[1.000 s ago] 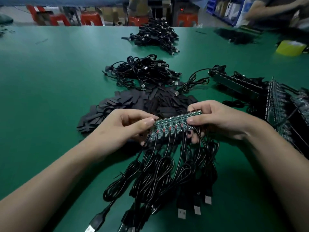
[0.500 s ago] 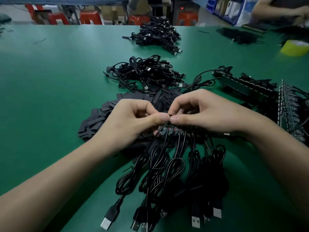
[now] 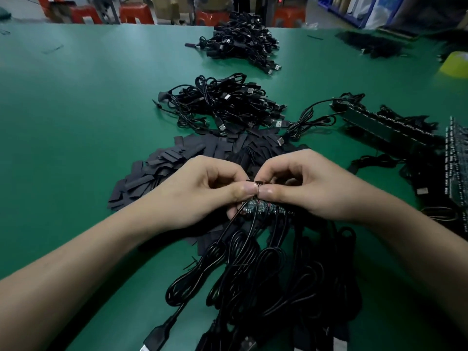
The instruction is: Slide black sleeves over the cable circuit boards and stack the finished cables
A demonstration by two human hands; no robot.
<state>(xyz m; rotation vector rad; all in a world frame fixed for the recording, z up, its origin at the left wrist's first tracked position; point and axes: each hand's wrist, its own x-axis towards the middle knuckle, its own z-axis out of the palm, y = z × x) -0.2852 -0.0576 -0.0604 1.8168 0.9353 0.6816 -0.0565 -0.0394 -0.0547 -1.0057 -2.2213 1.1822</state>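
Nearest the camera, coiled black cables (image 3: pixel 255 272) are trailing down toward the table edge, their USB plugs (image 3: pixel 154 338) lying at the bottom. Above them, the left hand (image 3: pixel 202 196) and right hand (image 3: pixel 311 188) are meeting thumb tip to thumb tip, both pinched closed on the strip of circuit boards (image 3: pixel 266 207), which is hanging just over the green table (image 3: pixel 76 110) at centre. The strip is probably light and stiff but brittle where the boards join, so it is best gripped by the edges close to that joint, while the soft cables are dragging and liable to tangle. Just beyond the hands, loose black sleeves (image 3: pixel 177 155) are lying in a heap, thin, limp and likely slippery. Farther on, a pile of cables (image 3: pixel 222 105) is lying between the sleeves and a second pile (image 3: pixel 243 44). To the right, more board strips (image 3: pixel 385 125) are crowding that side, and a yellow object (image 3: pixel 455 64) is sitting blurred near the far edge
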